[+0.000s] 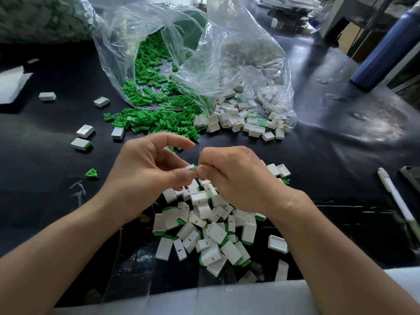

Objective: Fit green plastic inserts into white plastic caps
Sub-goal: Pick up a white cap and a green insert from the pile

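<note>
Pinching a white plastic cap (190,168) between thumb and fingers, the left hand (145,164) meets the right hand (236,176) above a heap of fitted caps (204,228) on the black table (329,137). The right fingers are clenched at the cap's green edge; what they grasp is hidden. Farther back, clear bags (204,53) spill green inserts (154,110) and empty white caps (245,119). A pen (395,196) lies right.

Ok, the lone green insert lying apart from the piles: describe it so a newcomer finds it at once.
Start at the clear plastic bag spilling green pieces onto the black table, then drop toward the left hand. Just left of that hand lies the single green insert, alone on bare table, unlike the heaped inserts near the bag.
</note>
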Motion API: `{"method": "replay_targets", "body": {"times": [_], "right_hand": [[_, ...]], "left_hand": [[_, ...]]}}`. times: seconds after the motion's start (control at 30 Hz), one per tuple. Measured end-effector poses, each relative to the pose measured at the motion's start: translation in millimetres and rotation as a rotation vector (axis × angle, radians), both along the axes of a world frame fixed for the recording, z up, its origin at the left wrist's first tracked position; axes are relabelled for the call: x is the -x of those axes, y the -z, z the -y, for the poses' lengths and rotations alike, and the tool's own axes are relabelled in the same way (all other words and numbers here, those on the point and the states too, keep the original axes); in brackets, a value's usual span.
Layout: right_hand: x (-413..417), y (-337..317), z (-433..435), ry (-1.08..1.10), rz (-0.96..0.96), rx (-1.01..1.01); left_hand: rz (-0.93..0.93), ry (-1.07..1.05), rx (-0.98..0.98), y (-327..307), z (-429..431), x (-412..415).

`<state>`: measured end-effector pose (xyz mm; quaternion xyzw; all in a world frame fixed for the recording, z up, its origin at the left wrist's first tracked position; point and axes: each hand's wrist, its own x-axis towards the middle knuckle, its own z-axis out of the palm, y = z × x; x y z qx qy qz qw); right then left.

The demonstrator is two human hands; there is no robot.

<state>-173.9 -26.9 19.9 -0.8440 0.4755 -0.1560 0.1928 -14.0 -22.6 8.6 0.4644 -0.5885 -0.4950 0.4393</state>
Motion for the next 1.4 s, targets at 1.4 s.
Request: {"method": "replay_targets", "body": {"times": [1.4], "right_hand": [[-20.1,-5.1,-5.0,0.088,1.018,-0.977]], "left_hand": [[-0.486,0.111,0.008,4.8,5.1,-0.4]]}}
